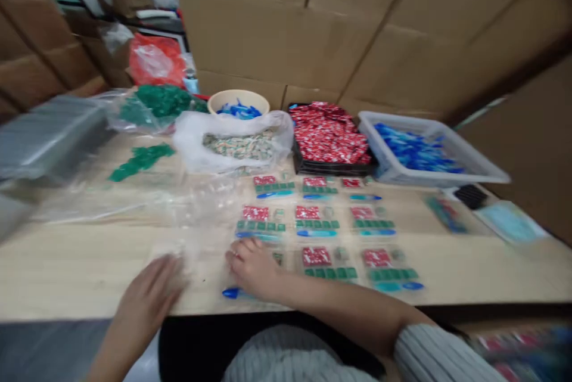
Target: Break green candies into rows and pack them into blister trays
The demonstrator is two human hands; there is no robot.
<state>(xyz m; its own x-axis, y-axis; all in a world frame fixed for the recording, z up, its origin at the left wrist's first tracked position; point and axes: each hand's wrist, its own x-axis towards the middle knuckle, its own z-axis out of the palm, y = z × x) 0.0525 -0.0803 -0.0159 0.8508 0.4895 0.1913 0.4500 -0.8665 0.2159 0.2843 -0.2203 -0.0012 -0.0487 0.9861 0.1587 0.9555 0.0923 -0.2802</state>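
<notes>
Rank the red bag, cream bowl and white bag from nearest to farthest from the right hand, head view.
From the right hand:
1. White bag, ahead, slightly left.
2. Cream bowl, just behind the white bag.
3. Red bag, far back, left.

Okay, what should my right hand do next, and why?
Probably lift the right hand aside to check underneath: it covers much of the near-left spot in the rows, where a blue piece and part of a small packet show, while the group just right of it shows a red packet and a green strip.
</notes>
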